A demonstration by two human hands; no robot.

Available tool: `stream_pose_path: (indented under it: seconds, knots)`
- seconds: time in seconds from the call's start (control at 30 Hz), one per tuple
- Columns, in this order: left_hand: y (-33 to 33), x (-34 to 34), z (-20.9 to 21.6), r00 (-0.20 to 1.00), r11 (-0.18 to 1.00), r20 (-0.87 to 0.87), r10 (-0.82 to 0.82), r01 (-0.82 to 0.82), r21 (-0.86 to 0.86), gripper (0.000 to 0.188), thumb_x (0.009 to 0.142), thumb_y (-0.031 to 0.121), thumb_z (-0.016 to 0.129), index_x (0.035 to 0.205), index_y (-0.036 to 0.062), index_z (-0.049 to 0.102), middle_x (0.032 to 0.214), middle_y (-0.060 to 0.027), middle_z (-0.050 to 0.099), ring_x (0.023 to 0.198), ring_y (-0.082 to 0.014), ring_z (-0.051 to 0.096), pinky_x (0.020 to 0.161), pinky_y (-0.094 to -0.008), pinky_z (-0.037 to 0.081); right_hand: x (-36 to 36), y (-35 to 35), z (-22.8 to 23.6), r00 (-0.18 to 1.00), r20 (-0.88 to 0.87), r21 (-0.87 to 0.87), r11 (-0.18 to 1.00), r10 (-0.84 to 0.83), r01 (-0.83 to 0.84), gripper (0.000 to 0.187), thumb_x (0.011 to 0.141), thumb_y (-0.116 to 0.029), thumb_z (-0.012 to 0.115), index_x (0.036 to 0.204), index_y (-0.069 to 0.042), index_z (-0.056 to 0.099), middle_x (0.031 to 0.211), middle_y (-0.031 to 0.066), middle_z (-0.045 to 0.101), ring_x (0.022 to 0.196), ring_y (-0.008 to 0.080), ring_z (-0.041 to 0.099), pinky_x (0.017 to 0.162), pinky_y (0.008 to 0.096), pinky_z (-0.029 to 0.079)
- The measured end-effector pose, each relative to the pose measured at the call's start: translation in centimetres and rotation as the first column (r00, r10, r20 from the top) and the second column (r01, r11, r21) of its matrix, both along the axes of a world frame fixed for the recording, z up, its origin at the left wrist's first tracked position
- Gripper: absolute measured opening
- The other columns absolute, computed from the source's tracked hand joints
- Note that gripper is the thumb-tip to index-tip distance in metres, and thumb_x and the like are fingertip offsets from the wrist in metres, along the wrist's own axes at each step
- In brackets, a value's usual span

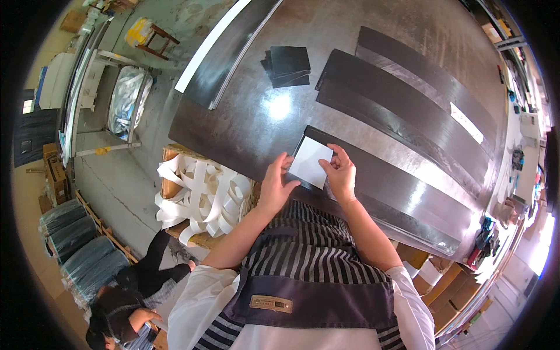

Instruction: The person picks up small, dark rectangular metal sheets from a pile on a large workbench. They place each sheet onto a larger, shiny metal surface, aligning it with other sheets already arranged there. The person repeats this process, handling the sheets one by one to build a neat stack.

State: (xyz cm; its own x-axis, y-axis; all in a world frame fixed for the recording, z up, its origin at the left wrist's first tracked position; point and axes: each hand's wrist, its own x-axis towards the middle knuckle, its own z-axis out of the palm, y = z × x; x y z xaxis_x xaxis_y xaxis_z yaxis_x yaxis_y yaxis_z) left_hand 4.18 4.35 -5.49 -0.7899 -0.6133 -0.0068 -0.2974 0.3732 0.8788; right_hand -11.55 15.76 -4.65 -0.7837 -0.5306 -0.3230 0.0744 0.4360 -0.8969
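Note:
A white square sheet lies on the left end of a long black strip near the table's front edge. My right hand pinches the sheet's right edge, its thumb on the white face and its fingers curled at the far corner. On the other side, my left hand rests with fingers and thumb apart beside the sheet's left edge; whether its fingertips touch the sheet I cannot tell. A dark edge shows beyond the white square, at its far side.
Farther back on the dark table sit a small stack of black squares and several long black strips. A box of curled white strips stands at the table's left. Another person is low at the lower left.

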Motion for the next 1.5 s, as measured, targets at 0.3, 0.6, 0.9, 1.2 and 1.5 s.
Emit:
stream_pose_path:
  seconds: [0.3, 0.6, 0.9, 1.2, 1.5]
  knots:
    - [0.1, 0.2, -0.2, 1.000, 1.000, -0.022, 0.011, -0.011, 0.015, 0.082, 0.073, 0.007, 0.078, 0.142, 0.0049, 0.034, 0.126, -0.0136, 0.058, 0.108, -0.0270, 0.058, 0.089, -0.0354, 0.048, 0.5, -0.5, 0.0, 0.999, -0.050, 0.069, 0.997, -0.016, 0.020, 0.040, 0.077, -0.004, 0.073, 0.116, -0.005, 0.062, 0.063, -0.0042, 0.047, 0.058, 0.0041, 0.041, 0.056, 0.0205, 0.039]
    - [-0.4, -0.1, 0.6, 0.997, 0.984, 0.013, -0.071, 0.072, -0.165, 0.058, 0.071, 0.007, 0.078, 0.125, 0.0055, 0.057, 0.124, -0.0118, 0.058, 0.111, -0.0279, 0.056, 0.089, -0.0372, 0.049, 0.7, -0.7, -0.2, 0.996, -0.082, 0.079, 0.997, -0.021, 0.028, 0.040, 0.076, -0.004, 0.074, 0.115, -0.005, 0.063, 0.062, -0.0043, 0.046, 0.057, 0.0047, 0.041, 0.055, 0.0210, 0.039]
    - [-0.4, -0.1, 0.6, 0.990, 0.985, 0.066, -0.122, 0.129, -0.115, 0.048, 0.071, 0.005, 0.077, 0.117, 0.0040, 0.063, 0.124, -0.0104, 0.054, 0.104, -0.0264, 0.055, 0.087, -0.0341, 0.049, 0.6, -0.4, -1.3, 0.990, -0.139, 0.111, 0.994, 0.013, 0.003, 0.042, 0.075, -0.013, 0.074, 0.116, -0.010, 0.063, 0.061, 0.0038, 0.053, 0.052, 0.0136, 0.052, 0.054, 0.0286, 0.046]
    - [-1.6, -2.4, 4.2, 0.891, 0.794, 0.245, -0.381, 0.451, -0.407, 0.045, 0.074, 0.009, 0.072, 0.114, -0.0068, 0.057, 0.125, -0.0151, 0.054, 0.113, -0.0342, 0.053, 0.091, -0.0415, 0.046, 0.2, -0.8, -0.2, 0.941, -0.247, 0.318, 0.936, 0.231, -0.147, 0.051, 0.079, -0.018, 0.069, 0.127, -0.008, 0.052, 0.072, 0.0121, 0.064, 0.065, 0.0293, 0.064, 0.060, 0.0386, 0.051]
    - [0.5, -4.8, 2.9, 0.898, 0.788, 0.384, -0.217, 0.393, -0.473, 0.041, 0.073, 0.021, 0.075, 0.099, -0.0059, 0.060, 0.110, -0.0145, 0.056, 0.107, -0.0314, 0.055, 0.088, -0.0390, 0.048, -0.7, 1.2, 4.2, 0.921, -0.257, 0.263, 0.938, 0.293, -0.225, 0.050, 0.083, -0.013, 0.064, 0.128, 0.000, 0.046, 0.089, 0.0188, 0.065, 0.076, 0.0365, 0.065, 0.064, 0.0439, 0.053]
